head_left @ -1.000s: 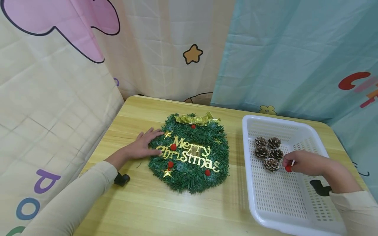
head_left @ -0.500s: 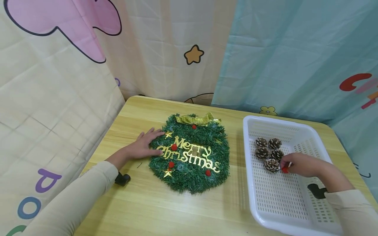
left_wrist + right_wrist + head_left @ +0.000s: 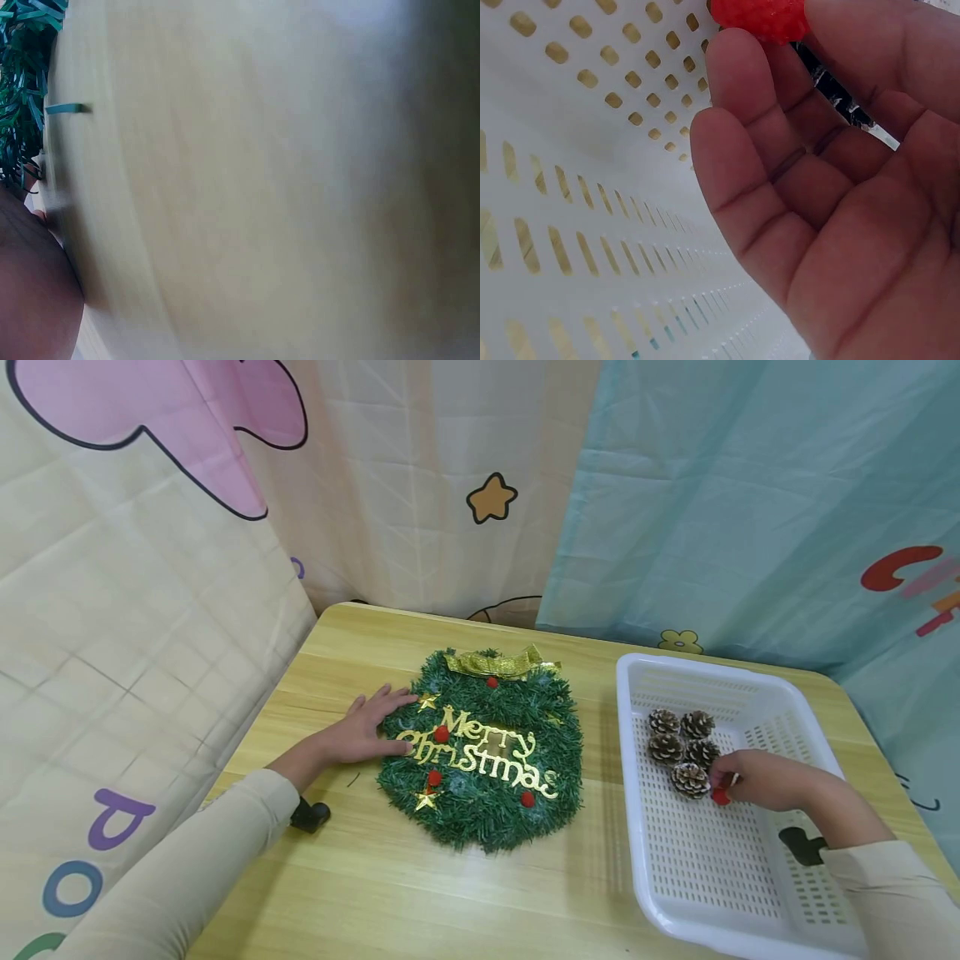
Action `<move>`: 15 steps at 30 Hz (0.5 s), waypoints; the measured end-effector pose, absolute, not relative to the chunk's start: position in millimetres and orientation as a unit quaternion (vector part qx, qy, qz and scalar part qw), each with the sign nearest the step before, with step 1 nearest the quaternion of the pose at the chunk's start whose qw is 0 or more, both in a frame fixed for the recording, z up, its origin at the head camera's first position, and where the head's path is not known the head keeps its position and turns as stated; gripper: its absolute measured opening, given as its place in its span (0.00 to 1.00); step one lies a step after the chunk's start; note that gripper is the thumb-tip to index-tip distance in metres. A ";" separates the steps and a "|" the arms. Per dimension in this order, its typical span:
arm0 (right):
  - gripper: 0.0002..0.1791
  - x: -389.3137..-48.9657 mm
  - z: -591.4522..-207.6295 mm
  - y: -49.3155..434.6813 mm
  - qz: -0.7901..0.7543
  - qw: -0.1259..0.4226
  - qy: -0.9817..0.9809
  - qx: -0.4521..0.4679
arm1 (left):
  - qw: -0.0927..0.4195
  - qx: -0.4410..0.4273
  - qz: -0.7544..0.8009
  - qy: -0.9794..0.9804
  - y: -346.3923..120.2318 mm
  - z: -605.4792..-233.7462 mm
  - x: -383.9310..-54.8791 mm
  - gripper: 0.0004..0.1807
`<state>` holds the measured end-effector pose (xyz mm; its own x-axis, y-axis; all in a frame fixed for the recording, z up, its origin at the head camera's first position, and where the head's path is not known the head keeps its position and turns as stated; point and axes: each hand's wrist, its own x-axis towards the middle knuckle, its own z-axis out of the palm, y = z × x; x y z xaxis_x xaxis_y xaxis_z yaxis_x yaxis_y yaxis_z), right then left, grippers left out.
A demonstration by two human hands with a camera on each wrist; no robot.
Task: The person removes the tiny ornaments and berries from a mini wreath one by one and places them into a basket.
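A green Christmas wreath [image 3: 480, 822] lies on the wooden table, with gold "Merry Christmas" lettering [image 3: 487, 760], gold stars and several red berries on it. Fingers spread, my left hand [image 3: 367, 731] rests at the wreath's left edge; the left wrist view shows only part of it beside the green needles [image 3: 26, 97]. Over at the right, my right hand [image 3: 772, 781] is inside the white basket [image 3: 633, 860] and pinches a bumpy red berry [image 3: 761, 16] between thumb and fingers. Several pine cones [image 3: 688, 780] sit in the basket just left of those fingertips.
A gold ribbon bow [image 3: 498, 665] tops the wreath. Printed curtains [image 3: 420, 527] hang behind and beside the table [image 3: 420, 902]. The basket's raised, perforated walls surround the right hand. A loose green needle [image 3: 66, 109] lies on the tabletop near the wreath.
My right hand has shifted slightly left inside the basket, closer to the pine cones, still pinching the red berry. The left hand and the wreath have stayed put.
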<state>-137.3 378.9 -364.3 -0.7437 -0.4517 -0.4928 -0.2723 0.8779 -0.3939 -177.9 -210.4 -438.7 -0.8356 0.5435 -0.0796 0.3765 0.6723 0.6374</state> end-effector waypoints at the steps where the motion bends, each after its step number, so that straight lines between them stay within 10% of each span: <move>1: 0.11 -137.3 -364.1 379.0 -0.150 0.299 0.922 -0.196 | 0.133 0.254 0.316 0.904 -210.4 -438.7 -177.9 0.46; 15: 0.06 -137.3 -346.2 376.4 -0.129 0.270 0.930 -0.212 | 0.134 0.254 0.317 0.904 -211.2 -439.2 -178.4 0.46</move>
